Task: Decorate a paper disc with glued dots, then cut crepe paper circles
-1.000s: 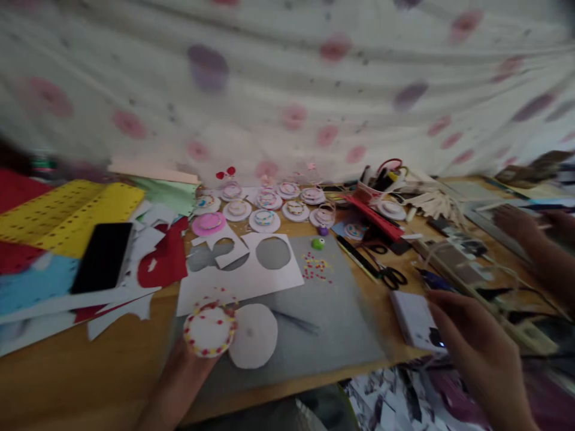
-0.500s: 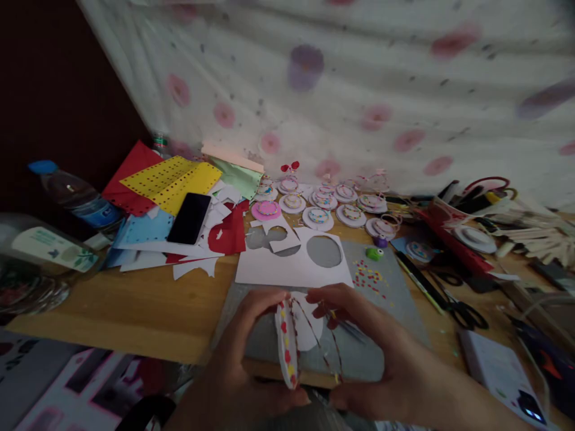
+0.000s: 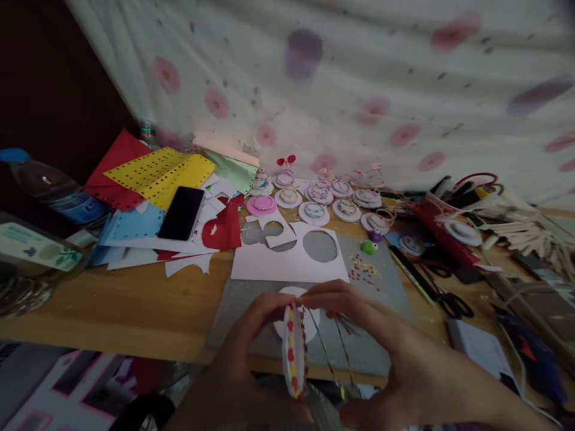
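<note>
A white disc (image 3: 295,353), its rim dotted with red and yellow shapes, stands on edge between my hands. My left hand (image 3: 245,353) grips it with the fingers at the top and the thumb at the bottom. From the right, my right hand (image 3: 381,341) curls over, its fingertips on the disc's top edge and its thumb apart, lower down. Thin dark cords (image 3: 324,350) with small yellow ends hang from the disc under the right fingers. Behind the hands, a white paper circle (image 3: 287,293) lies on the grey mat (image 3: 399,293).
White card with cut-out holes (image 3: 287,266), small red and yellow bits (image 3: 363,269) and a green figure (image 3: 369,247) lie ahead. Farther back sit several decorated discs (image 3: 314,214). Paper scraps, a phone (image 3: 182,212) and bottles (image 3: 67,191) are left; scissors (image 3: 453,303) and a glue gun (image 3: 530,353) right.
My right fingertips have come left onto the disc's top edge. The disc has moved slightly right and shows more edge-on. The head view has shifted a little.
</note>
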`<action>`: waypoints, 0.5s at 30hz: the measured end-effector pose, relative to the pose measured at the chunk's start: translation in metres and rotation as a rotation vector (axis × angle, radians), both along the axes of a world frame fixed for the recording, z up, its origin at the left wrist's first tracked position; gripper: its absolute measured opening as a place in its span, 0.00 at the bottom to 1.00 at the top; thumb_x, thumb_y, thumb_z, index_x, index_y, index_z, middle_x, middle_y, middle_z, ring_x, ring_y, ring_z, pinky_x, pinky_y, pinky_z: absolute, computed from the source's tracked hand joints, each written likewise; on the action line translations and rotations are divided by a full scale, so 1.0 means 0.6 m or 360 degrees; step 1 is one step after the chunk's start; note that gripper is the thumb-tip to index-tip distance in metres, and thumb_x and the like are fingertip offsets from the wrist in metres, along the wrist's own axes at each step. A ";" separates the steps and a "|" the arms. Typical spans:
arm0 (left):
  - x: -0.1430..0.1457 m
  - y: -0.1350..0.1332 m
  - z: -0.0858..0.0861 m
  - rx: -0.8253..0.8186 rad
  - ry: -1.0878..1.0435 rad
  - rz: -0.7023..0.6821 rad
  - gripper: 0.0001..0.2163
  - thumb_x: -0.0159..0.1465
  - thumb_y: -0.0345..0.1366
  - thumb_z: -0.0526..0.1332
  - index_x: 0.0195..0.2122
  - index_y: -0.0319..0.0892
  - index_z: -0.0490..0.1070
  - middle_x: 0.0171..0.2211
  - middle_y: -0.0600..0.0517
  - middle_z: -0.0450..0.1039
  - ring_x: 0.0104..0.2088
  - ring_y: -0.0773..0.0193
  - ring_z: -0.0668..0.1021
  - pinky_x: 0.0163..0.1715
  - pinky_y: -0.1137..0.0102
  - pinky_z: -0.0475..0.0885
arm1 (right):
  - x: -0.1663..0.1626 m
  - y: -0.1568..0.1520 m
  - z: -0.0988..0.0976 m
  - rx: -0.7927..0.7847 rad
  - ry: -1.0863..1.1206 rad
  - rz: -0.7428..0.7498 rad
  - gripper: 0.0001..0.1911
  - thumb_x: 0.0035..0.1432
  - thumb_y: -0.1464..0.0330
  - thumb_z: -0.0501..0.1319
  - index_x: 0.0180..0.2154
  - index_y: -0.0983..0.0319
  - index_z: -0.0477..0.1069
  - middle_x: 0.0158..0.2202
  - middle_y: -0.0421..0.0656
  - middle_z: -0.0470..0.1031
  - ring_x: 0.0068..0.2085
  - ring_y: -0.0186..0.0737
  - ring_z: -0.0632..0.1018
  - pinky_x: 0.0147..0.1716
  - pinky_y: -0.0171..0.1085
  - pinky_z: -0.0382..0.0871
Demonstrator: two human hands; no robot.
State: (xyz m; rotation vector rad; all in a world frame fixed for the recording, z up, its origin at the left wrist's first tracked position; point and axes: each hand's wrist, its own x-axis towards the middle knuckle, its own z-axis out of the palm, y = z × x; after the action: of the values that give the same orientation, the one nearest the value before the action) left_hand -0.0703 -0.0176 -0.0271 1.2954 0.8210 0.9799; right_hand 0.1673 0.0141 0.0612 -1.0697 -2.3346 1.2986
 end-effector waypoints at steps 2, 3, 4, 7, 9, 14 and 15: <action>0.001 0.000 0.001 -0.0019 -0.0010 -0.0014 0.46 0.38 0.37 0.80 0.58 0.60 0.63 0.58 0.53 0.66 0.58 0.46 0.68 0.56 0.63 0.64 | 0.002 0.003 -0.001 -0.0008 -0.0022 0.0046 0.49 0.37 0.70 0.75 0.61 0.53 0.58 0.61 0.45 0.61 0.60 0.48 0.66 0.59 0.42 0.60; 0.001 0.001 0.002 -0.0025 -0.0015 -0.0031 0.46 0.37 0.36 0.80 0.58 0.60 0.64 0.58 0.53 0.67 0.58 0.47 0.68 0.56 0.63 0.64 | 0.004 0.004 -0.002 -0.0011 -0.0027 0.0059 0.50 0.36 0.69 0.75 0.61 0.53 0.58 0.61 0.45 0.61 0.60 0.48 0.66 0.60 0.43 0.60; 0.002 0.002 0.004 -0.0032 -0.0023 -0.0051 0.46 0.37 0.35 0.80 0.58 0.60 0.64 0.58 0.53 0.67 0.58 0.47 0.68 0.56 0.63 0.64 | 0.005 0.005 -0.003 -0.0015 -0.0028 0.0070 0.51 0.35 0.68 0.76 0.61 0.53 0.58 0.61 0.45 0.61 0.60 0.49 0.66 0.60 0.43 0.60; 0.009 0.007 0.009 -0.0069 -0.0090 -0.0104 0.44 0.38 0.34 0.80 0.57 0.59 0.65 0.56 0.52 0.69 0.56 0.48 0.70 0.55 0.62 0.65 | 0.008 0.008 -0.004 -0.0010 -0.0028 0.0095 0.50 0.35 0.66 0.76 0.61 0.54 0.60 0.60 0.46 0.63 0.59 0.50 0.67 0.59 0.44 0.62; 0.014 0.010 0.010 -0.0110 -0.0163 -0.0122 0.43 0.38 0.35 0.80 0.56 0.60 0.66 0.55 0.53 0.70 0.54 0.49 0.71 0.55 0.61 0.65 | 0.008 0.009 -0.005 0.0023 -0.0045 0.0102 0.46 0.39 0.66 0.75 0.60 0.55 0.61 0.60 0.47 0.64 0.58 0.50 0.69 0.57 0.43 0.63; 0.026 0.012 0.005 -0.0256 -0.0353 -0.0125 0.39 0.40 0.42 0.79 0.55 0.59 0.68 0.55 0.51 0.71 0.55 0.50 0.71 0.56 0.61 0.64 | 0.006 0.010 -0.002 0.0075 -0.0125 0.0088 0.42 0.42 0.66 0.73 0.59 0.57 0.62 0.60 0.47 0.65 0.57 0.47 0.70 0.55 0.39 0.65; 0.027 0.011 0.003 -0.0301 -0.0393 -0.0127 0.38 0.41 0.43 0.78 0.55 0.58 0.68 0.55 0.51 0.71 0.55 0.50 0.72 0.56 0.59 0.64 | 0.005 0.011 0.000 0.0061 -0.0144 0.0097 0.42 0.42 0.67 0.73 0.59 0.57 0.62 0.60 0.46 0.65 0.57 0.46 0.70 0.55 0.38 0.65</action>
State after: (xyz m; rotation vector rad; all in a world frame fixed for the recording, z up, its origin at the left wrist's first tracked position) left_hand -0.0541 -0.0107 -0.0252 1.0143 0.6493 0.9524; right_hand 0.1703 0.0205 0.0612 -1.0750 -2.4659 1.2460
